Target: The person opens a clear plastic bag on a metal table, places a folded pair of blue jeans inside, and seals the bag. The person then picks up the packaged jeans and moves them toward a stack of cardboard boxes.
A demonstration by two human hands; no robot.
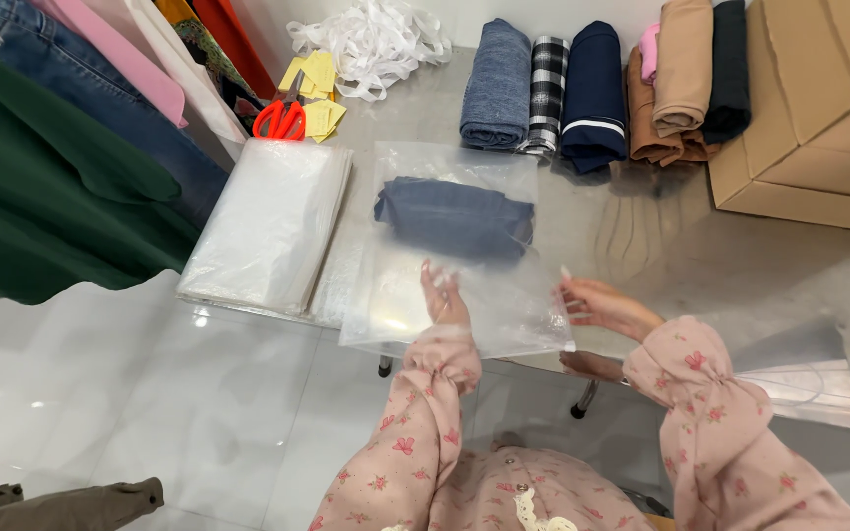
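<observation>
A clear plastic bag point(464, 315) lies on the steel table point(681, 246) with a folded dark blue garment point(455, 216) inside its far half. My left hand point(442, 298) lies under or inside the bag's near open end, fingers spread, seen through the plastic. My right hand point(602, 303) pinches the bag's right near corner. Both sleeves are pink with a flower print.
A stack of clear bags point(268, 221) lies left of the bag. Orange scissors point(280, 116) rest on yellow notes, white ribbon point(371, 39) behind them. Rolled garments point(592, 93) line the back. A cardboard box point(819, 108) stands right. Hanging clothes point(41, 167) fill the left.
</observation>
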